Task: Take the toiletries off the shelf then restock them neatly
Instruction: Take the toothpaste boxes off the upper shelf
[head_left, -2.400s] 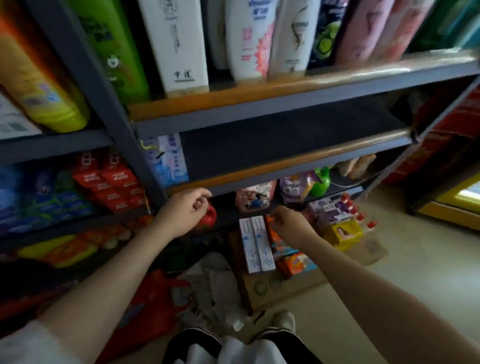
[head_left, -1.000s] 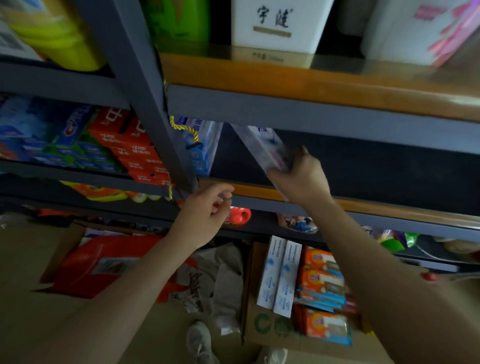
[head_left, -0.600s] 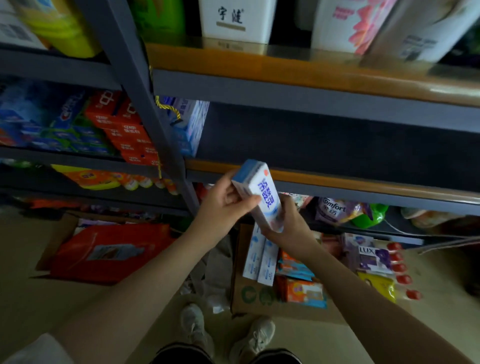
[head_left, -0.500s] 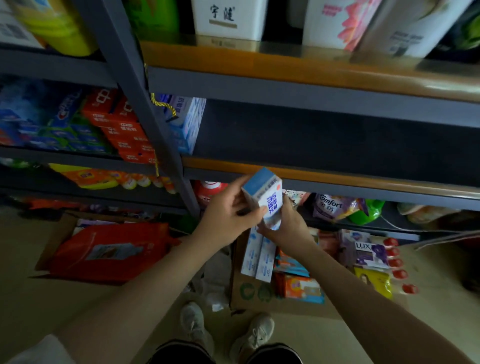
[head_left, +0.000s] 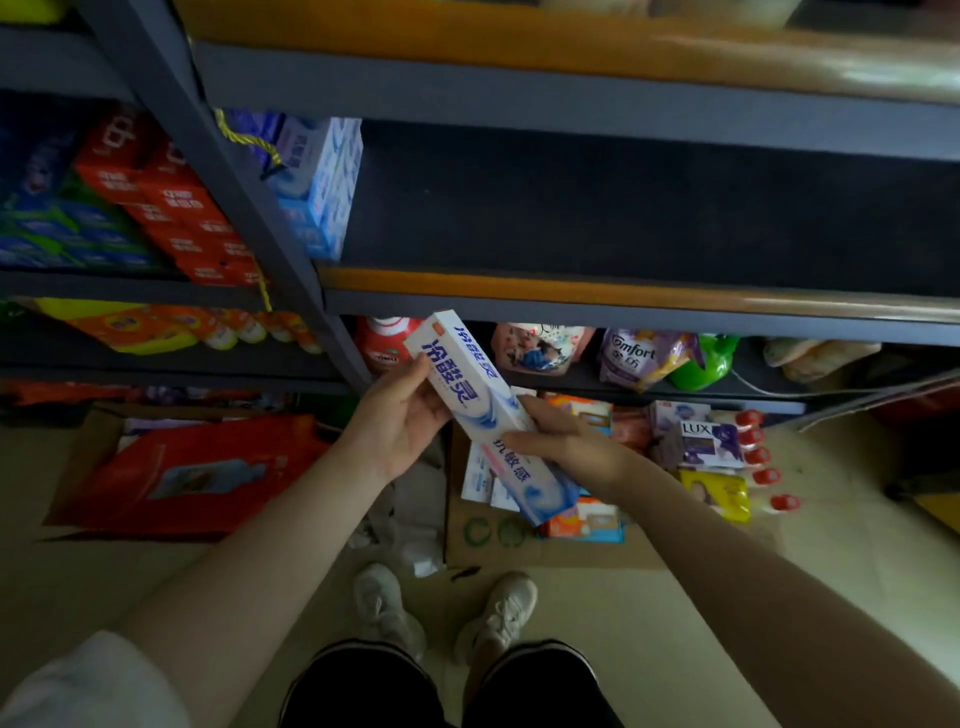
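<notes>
Both hands hold one long white-and-blue cardboard toothpaste box (head_left: 483, 410), tilted with its upper end toward the shelves and its lower end toward the floor. Left hand (head_left: 397, 415) cups the upper half from below, thumb pressed on the printed face near the blue lettering. Right hand (head_left: 561, 441) wraps the lower half, fingers curled over the top face. The carton is a slim rectangular block with sharp edges and a smooth printed skin, held in the air in front of the lower shelf, resting on nothing.

Directly beneath it, on a flattened brown cardboard sheet (head_left: 519, 545) lying on the floor, sit more white toothpaste boxes (head_left: 480, 480) and orange-and-blue packets (head_left: 587, 522). To the right stand a purple LUX pack (head_left: 701, 441) and a row of red-capped bottles (head_left: 758, 457). A red flat carton (head_left: 187, 473) lies on the floor to the left. The floor (head_left: 649, 623) is pale, smooth and slightly glossy.

Behind the hands rises a dark grey metal shelf rack (head_left: 249, 208) with orange wooden shelf edges (head_left: 597, 296). The middle shelf holds a stack of light blue boxes (head_left: 322, 182) at its left end against the upright; the rest of it is dark. The left bay carries red boxes (head_left: 171, 208). The lowest shelf shows a soft purple Comfort pouch (head_left: 639, 358) and a green plastic bottle (head_left: 701, 364)
</notes>
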